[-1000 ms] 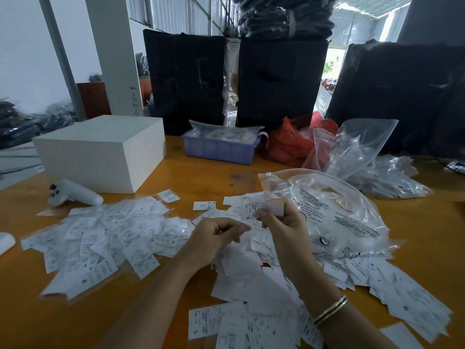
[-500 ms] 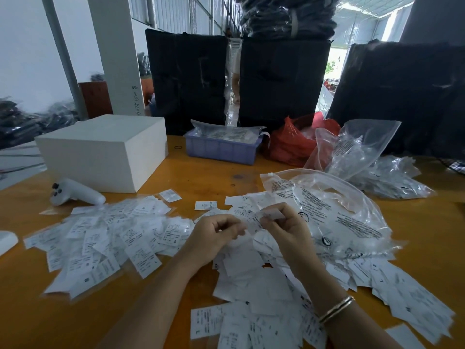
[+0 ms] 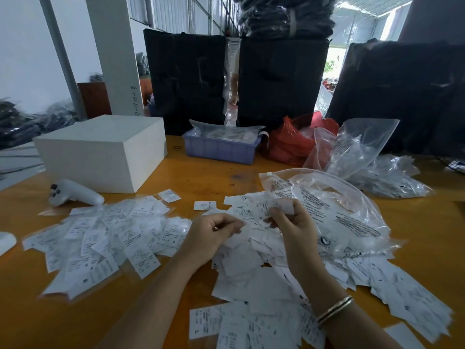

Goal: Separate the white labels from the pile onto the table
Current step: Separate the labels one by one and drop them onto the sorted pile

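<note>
Head view, sweeping left to right across the orange wooden table (image 3: 251, 177). Far left, a white controller (image 3: 73, 193) lies in front of a white box (image 3: 105, 152), and a spread of white labels (image 3: 105, 238) covers the table beside them, some in clear sleeves. A few show a printed "S" or "L"; the smaller print is too blurred to read. Now the left hand (image 3: 214, 235): fingers curled inward, thumb meeting the fingertips at the edge of a white label on the pile (image 3: 251, 268); whether it truly pinches the label, I cannot tell. Just beside it, the right hand (image 3: 292, 222) is raised slightly, thumb and fingers pinching a small bunch of labels (image 3: 274, 205), with a bracelet (image 3: 334, 309) on its wrist. Behind the hands sits a blue tray (image 3: 219, 149). Right of the hands, a clear zip bag (image 3: 334, 212) carries lines of black print, not legible, and more labels trail toward the near right edge.
</note>
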`<move>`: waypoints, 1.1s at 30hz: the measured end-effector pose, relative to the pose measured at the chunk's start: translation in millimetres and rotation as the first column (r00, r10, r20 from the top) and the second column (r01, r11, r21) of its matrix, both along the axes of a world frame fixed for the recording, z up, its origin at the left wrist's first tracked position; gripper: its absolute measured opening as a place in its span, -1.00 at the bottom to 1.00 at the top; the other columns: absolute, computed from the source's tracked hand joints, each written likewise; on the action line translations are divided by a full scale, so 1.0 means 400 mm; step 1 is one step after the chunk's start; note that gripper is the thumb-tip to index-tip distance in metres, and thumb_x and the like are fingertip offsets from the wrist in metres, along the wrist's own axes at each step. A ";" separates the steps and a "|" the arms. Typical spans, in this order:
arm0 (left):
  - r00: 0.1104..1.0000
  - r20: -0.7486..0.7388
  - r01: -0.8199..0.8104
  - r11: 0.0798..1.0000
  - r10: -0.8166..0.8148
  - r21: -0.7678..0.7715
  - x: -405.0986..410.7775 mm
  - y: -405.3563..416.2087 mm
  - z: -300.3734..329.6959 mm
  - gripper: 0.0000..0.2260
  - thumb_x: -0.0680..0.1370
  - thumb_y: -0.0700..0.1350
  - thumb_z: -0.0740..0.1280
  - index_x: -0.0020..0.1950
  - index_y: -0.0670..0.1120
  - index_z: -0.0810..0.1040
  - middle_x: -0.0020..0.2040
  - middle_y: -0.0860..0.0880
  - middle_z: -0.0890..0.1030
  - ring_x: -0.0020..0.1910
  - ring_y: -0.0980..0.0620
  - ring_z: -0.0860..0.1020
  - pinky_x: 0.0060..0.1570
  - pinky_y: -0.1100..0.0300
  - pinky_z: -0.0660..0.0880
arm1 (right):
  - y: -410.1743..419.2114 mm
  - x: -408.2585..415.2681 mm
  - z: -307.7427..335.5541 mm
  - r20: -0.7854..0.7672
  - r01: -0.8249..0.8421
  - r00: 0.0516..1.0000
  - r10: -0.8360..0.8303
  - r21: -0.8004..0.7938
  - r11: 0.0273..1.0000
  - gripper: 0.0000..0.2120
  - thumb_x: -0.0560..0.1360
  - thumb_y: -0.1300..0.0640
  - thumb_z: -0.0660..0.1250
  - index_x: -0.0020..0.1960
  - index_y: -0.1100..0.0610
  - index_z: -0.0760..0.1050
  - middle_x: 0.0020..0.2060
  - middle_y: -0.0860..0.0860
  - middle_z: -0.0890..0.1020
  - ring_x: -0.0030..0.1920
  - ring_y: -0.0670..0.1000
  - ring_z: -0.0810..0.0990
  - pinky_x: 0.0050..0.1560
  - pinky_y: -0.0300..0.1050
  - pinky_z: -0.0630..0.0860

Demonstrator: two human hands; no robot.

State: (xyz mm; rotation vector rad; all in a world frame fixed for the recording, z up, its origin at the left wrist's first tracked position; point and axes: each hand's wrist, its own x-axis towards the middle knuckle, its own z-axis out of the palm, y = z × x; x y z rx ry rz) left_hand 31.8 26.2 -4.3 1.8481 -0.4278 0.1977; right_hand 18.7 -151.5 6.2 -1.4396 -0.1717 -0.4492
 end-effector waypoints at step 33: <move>0.994 0.056 -0.101 0.989 0.096 0.104 0.010 -0.003 -0.006 -0.89 0.42 -0.04 0.46 -0.27 0.12 0.58 -0.29 0.20 0.60 -0.26 0.29 0.54 -0.29 0.48 0.44 | 0.050 -0.025 -0.024 0.421 0.341 0.897 -0.135 -0.466 0.817 -0.81 0.44 0.35 0.38 -0.05 0.10 0.55 -0.21 -0.19 0.56 -0.12 -0.30 0.53 -0.14 -0.46 0.44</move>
